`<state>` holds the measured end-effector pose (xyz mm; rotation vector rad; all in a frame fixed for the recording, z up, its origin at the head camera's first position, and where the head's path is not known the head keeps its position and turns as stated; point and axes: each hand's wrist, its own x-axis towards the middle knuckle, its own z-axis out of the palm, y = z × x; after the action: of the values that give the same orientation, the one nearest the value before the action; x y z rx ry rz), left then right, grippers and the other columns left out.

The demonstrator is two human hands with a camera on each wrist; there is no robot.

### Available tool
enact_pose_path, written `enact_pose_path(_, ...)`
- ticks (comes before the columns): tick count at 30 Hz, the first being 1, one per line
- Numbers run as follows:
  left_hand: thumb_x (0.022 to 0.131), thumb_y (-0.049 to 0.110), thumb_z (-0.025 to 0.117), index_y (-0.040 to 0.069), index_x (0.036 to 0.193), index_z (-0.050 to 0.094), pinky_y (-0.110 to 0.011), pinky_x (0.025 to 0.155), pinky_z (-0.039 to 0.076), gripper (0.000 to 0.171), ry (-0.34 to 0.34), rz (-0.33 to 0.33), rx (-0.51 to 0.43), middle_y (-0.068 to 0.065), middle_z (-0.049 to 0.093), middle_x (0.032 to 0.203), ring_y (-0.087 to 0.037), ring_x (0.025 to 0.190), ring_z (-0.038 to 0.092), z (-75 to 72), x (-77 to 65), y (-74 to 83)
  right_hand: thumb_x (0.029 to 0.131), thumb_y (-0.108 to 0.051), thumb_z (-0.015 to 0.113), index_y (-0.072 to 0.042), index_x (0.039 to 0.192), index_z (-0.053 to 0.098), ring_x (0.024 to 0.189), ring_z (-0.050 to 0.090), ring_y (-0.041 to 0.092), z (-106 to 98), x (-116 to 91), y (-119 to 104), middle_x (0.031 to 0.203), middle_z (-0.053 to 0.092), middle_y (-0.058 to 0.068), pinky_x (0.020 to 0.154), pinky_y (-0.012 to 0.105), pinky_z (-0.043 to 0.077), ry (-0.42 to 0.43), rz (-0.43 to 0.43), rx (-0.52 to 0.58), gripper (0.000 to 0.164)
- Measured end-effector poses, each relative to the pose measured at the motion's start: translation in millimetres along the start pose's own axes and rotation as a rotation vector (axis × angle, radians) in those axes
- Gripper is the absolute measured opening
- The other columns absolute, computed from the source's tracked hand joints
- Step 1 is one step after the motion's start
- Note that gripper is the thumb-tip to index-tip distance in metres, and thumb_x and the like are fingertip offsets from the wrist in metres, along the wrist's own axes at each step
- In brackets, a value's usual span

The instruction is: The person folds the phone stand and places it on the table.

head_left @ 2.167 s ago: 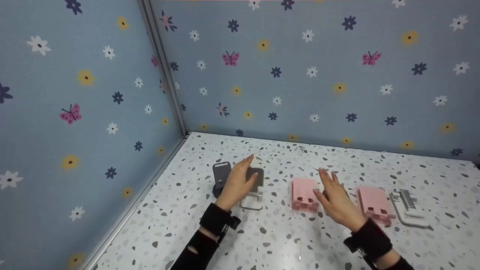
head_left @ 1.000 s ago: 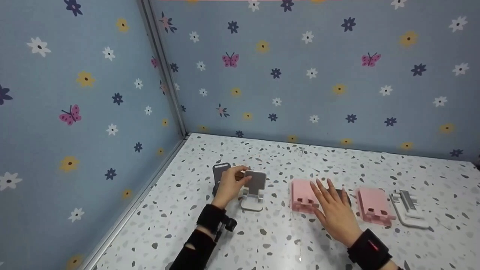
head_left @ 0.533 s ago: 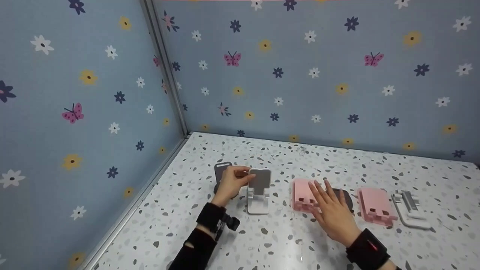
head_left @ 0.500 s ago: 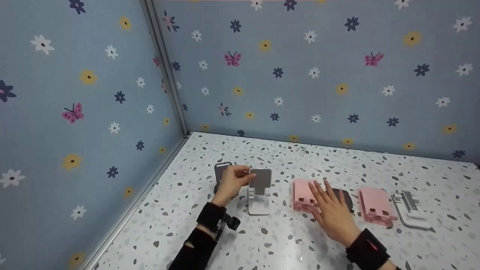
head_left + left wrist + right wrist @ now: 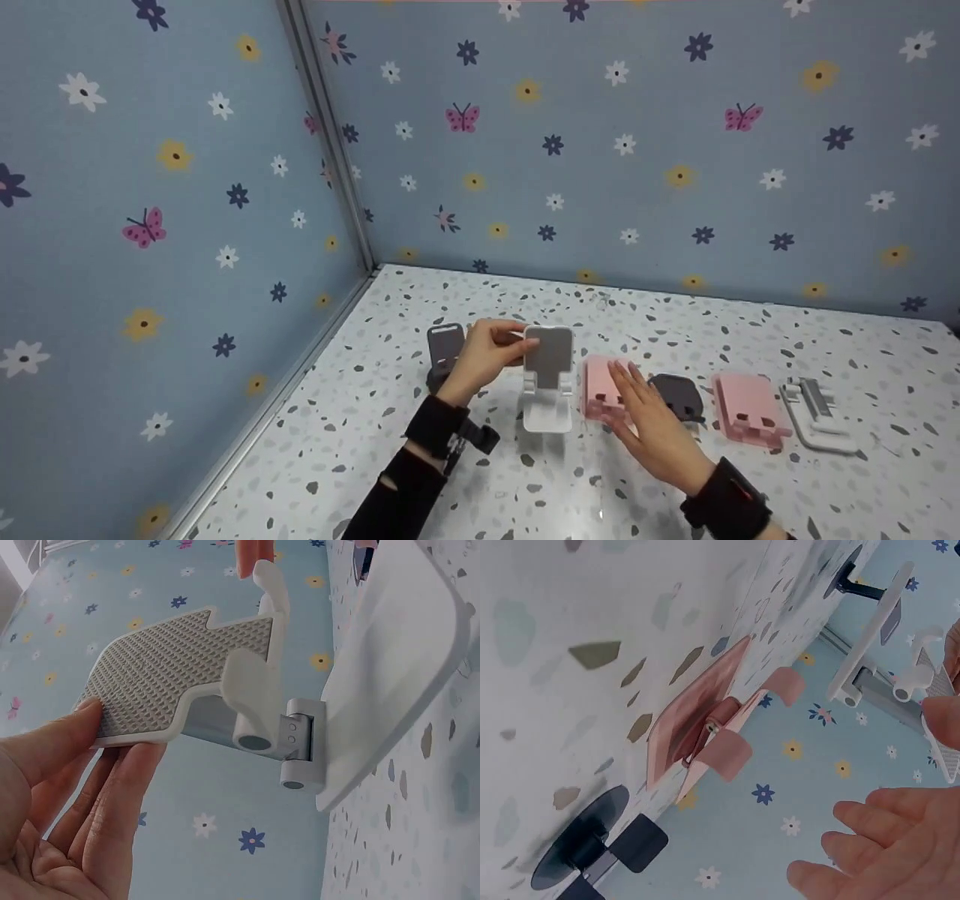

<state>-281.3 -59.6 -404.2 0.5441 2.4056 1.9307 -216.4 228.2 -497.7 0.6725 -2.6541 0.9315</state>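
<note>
A white phone stand (image 5: 548, 358) with a grey textured pad (image 5: 172, 667) is unfolded, its back plate raised over its base (image 5: 397, 682). My left hand (image 5: 484, 356) pinches the back plate's edge, thumb on the pad and fingers behind. In the right wrist view the stand's base hangs clear of the tabletop. My right hand (image 5: 656, 435) has its fingers extended and holds nothing; it hovers in front of a folded pink phone stand (image 5: 598, 379), covering part of it. The white stand is just left of that pink one.
Behind my left hand stands an unfolded dark grey phone stand (image 5: 445, 345). Right of my right hand lie a folded black stand (image 5: 676, 397), another pink stand (image 5: 748, 401) and a folded white-and-grey stand (image 5: 825, 431). Flowered wall panels (image 5: 585, 150) border the speckled tabletop (image 5: 420, 480).
My left hand has taken hold of the white stand, tipped its back plate upright and carried it right and up. My right hand has shifted slightly left, uncovering the black stand.
</note>
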Motion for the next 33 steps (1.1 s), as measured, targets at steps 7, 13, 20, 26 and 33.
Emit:
enact_pose_path(7, 0.1, 0.003, 0.077, -0.012, 0.125, 0.074, -0.038, 0.087, 0.07, 0.03, -0.042, 0.016, -0.026, -0.03, 0.08, 0.11, -0.032, 0.099, 0.082, 9.7, 2.2, 18.3, 0.109, -0.019, 0.065, 0.009, 0.168, 0.023, 0.143, 0.054, 0.055, -10.4, 3.5, -18.0, 0.163, 0.042, 0.039, 0.118, 0.063, 0.049, -0.087, 0.028, 0.232, 0.078)
enact_pose_path(13, 0.1, 0.002, 0.076, -0.013, 0.124, 0.074, -0.037, 0.086, 0.07, 0.028, -0.091, 0.038, -0.045, -0.031, 0.079, 0.111, -0.034, 0.099, 0.082, 17.5, 4.2, 33.7, 0.116, -0.019, 0.051, 0.022, 0.162, 0.005, 0.153, 0.041, 0.054, -27.1, 9.5, -38.9, 0.166, 0.028, 0.045, 0.118, 0.043, 0.054, -0.324, 0.278, 0.724, 0.077)
enact_pose_path(20, 0.099, 0.003, 0.077, -0.012, 0.121, 0.076, -0.033, 0.08, 0.07, 0.027, -0.115, 0.05, -0.02, -0.03, 0.08, 0.109, -0.03, 0.093, 0.082, 29.0, 8.3, 42.2, 0.117, -0.016, 0.047, 0.027, 0.16, 0.0, 0.133, 0.064, 0.014, -19.1, 6.2, -29.6, 0.157, 0.045, 0.04, 0.117, 0.036, 0.056, -0.365, 0.397, 1.06, 0.077)
enact_pose_path(26, 0.1, 0.008, 0.078, -0.009, 0.123, 0.076, -0.029, 0.078, 0.069, 0.029, -0.094, 0.105, 0.05, -0.027, 0.081, 0.109, -0.032, 0.092, 0.082, 36.2, 9.9, 39.4, 0.115, -0.006, 0.049, 0.025, 0.161, 0.003, 0.118, 0.071, 0.004, -19.5, 6.2, -29.9, 0.131, 0.072, -0.003, 0.11, 0.028, 0.059, -0.352, 0.379, 1.215, 0.072)
enact_pose_path(33, 0.099, 0.007, 0.079, -0.008, 0.126, 0.073, -0.033, 0.097, 0.067, 0.031, -0.115, 0.229, 0.126, -0.025, 0.077, 0.122, -0.041, 0.115, 0.076, 40.0, 14.9, 26.2, 0.114, -0.005, 0.051, 0.024, 0.161, 0.009, 0.123, 0.07, 0.009, -21.8, 7.5, -30.9, 0.138, 0.07, 0.002, 0.114, 0.033, 0.057, -0.365, 0.406, 1.265, 0.07)
